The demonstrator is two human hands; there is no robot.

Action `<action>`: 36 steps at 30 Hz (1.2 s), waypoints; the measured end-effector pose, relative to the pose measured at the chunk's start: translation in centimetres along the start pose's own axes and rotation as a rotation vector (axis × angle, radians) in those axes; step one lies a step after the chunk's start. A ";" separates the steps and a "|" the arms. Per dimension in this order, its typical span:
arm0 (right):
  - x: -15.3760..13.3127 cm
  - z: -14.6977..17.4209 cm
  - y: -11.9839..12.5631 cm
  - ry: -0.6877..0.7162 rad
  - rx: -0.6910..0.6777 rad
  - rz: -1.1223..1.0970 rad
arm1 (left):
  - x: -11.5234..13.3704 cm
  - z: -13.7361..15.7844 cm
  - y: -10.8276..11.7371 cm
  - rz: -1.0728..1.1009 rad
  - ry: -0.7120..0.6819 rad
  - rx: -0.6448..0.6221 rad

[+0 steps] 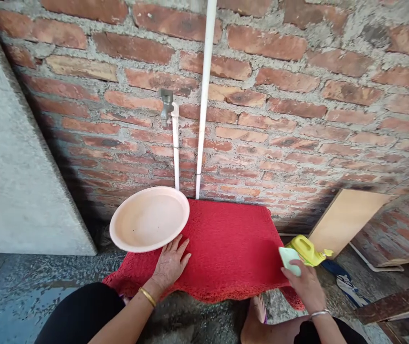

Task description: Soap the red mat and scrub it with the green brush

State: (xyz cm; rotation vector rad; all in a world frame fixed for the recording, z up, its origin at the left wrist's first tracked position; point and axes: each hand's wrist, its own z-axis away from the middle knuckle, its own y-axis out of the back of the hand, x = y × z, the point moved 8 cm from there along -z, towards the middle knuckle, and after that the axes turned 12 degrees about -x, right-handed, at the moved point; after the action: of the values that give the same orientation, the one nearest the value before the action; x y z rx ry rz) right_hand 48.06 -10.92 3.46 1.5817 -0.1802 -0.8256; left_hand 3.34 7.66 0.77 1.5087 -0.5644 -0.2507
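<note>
A red cloth point(233, 243) with a crocheted-looking edge lies spread over a low surface in front of me. Fingers spread, my left hand point(170, 265) lies flat on the cloth's left part, its fingertips close by the rim of a pale pink basin point(154, 217). The basin rests at the cloth's left end; a few dark specks show inside it. My right hand point(306, 286) grips a pale green flat block point(290, 260), perhaps a bar of soap or a brush, at the cloth's right edge. Its underside is hidden.
A yellow jug point(306, 249) and a leaning board point(351, 217) stand at the right, near slippers point(347, 284). Behind rise a brick wall, white pipes point(204, 95) and a tap point(166, 105). A concrete slab point(21, 157) stands left; the floor looks wet.
</note>
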 end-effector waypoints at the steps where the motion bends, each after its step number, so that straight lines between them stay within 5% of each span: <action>1: -2.1 0.0 -1.0 0.045 -0.041 -0.037 | -0.1 0.0 -0.3 -0.004 -0.012 0.020; 4: -7.6 0.0 -3.7 0.191 -0.133 -0.110 | -0.7 0.0 -1.0 -0.021 -0.033 0.057; 7: -9.6 0.0 -5.2 0.277 -0.185 -0.074 | -1.2 0.0 -1.4 -0.044 -0.043 0.066; 20: 2.8 -4.4 -0.9 -0.034 -0.280 -0.196 | -2.5 -0.2 -2.7 -0.113 -0.038 0.059; 29: 6.3 -5.7 -0.3 -0.222 -0.255 -0.225 | -3.0 -0.1 -3.0 -0.135 -0.034 0.060; 36: 4.4 -7.3 -1.5 -0.117 -0.198 -0.392 | -2.9 -0.2 -3.0 -0.147 -0.038 0.056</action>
State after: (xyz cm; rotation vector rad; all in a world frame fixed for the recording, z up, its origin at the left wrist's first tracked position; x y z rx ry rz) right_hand 55.08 -7.18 0.03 1.4010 0.1312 -1.2034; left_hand 1.46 9.04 -2.70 1.6052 -0.4945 -0.3800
